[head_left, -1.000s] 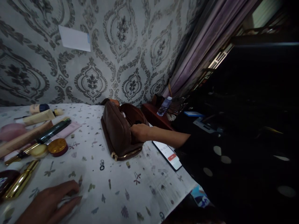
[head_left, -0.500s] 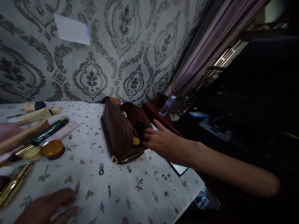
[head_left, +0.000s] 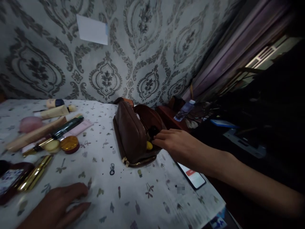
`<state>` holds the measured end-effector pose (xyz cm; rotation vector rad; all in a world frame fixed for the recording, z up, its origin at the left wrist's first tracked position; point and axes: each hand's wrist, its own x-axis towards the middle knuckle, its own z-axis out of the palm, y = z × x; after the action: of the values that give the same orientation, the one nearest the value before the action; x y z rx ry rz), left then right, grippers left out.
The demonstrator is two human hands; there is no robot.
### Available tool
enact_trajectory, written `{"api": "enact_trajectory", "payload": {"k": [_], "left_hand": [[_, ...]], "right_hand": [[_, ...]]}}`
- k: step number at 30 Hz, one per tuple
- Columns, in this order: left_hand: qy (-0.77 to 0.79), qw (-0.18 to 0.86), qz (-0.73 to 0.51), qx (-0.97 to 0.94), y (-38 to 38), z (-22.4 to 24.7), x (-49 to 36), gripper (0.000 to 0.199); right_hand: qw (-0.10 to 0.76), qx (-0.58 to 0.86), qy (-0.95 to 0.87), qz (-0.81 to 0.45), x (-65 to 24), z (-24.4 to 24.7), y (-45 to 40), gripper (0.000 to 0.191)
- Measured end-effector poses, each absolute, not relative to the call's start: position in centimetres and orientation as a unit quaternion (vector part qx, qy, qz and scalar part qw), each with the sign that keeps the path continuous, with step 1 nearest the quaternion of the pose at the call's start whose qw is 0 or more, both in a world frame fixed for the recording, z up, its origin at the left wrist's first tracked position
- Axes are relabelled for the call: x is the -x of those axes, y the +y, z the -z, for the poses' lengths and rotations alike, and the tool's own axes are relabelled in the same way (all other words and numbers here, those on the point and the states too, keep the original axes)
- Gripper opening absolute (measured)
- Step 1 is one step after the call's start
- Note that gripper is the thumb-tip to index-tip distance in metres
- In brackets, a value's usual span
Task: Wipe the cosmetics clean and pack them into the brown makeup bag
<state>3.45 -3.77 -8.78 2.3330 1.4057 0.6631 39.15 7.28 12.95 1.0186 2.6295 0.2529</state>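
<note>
A brown makeup bag [head_left: 131,130] stands unzipped on the patterned tablecloth, a gold zipper pull at its lower front. My right hand [head_left: 175,143] reaches into its opening from the right, fingers bent and pressed together beside a dark round item [head_left: 152,131]. The fingertips are partly hidden, so what they hold cannot be made out. A yellow item [head_left: 149,145] shows inside the bag just below them. At the lower left, my left hand [head_left: 59,203] rests on the cloth, thumb and fingers apart, holding nothing. Nearest to it lies a gold tube [head_left: 35,173].
Cosmetics cover the left side, among them an amber-lidded jar [head_left: 70,144], a pink tube [head_left: 78,128] and a dark bottle [head_left: 14,181]. A phone [head_left: 193,175] lies under my right forearm near the table's right edge. A clear bottle [head_left: 184,110] stands beyond the bag.
The view has swung left, so everything sits further right in the picture. My right hand's fingers have drawn together at the bag's opening. My left hand stays on the cloth.
</note>
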Motion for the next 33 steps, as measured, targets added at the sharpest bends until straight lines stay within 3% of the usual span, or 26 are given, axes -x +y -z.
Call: {"api": "enact_trajectory", "payload": {"k": [3, 8, 12, 16, 19, 24, 27, 33], "left_hand": [[0.486, 0.149, -0.22, -0.832, -4.2, 8.3, -3.2, 0.031], [0.486, 0.148, -0.155, -0.847, -4.8, 6.6, -3.5, 0.064], [0.473, 0.15, -0.171, -0.851, -4.4, 5.3, -3.5, 0.045], [0.449, 0.169, -0.193, -0.856, -3.8, 4.6, -3.4, 0.033], [0.452, 0.191, -0.197, -0.849, -3.5, 4.3, -3.7, 0.027], [0.47, 0.271, -0.185, -0.819, -2.9, 3.0, -4.4, 0.019], [0.482, 0.281, -0.2, -0.805, -2.6, 2.1, -4.5, 0.016], [0.486, 0.278, -0.21, -0.801, -2.8, 1.9, -4.2, 0.015]], "right_hand": [[0.071, -0.354, 0.927, -0.101, -38.3, -13.2, 6.8, 0.028], [-0.07, -0.25, 0.964, -0.054, -36.1, -10.7, 4.8, 0.035], [-0.041, -0.114, 0.992, -0.021, -33.5, -6.6, 3.2, 0.026], [0.017, -0.104, 0.994, 0.014, -31.2, -3.5, 2.5, 0.016], [0.006, -0.131, 0.99, 0.056, -29.9, -1.9, 2.5, 0.013], [-0.099, -0.222, 0.945, 0.22, -27.3, 1.0, 3.0, 0.033], [-0.163, -0.255, 0.914, 0.27, -26.0, 2.0, 2.9, 0.036], [-0.383, -0.172, 0.902, 0.099, -30.2, -3.0, 4.3, 0.029]]}}
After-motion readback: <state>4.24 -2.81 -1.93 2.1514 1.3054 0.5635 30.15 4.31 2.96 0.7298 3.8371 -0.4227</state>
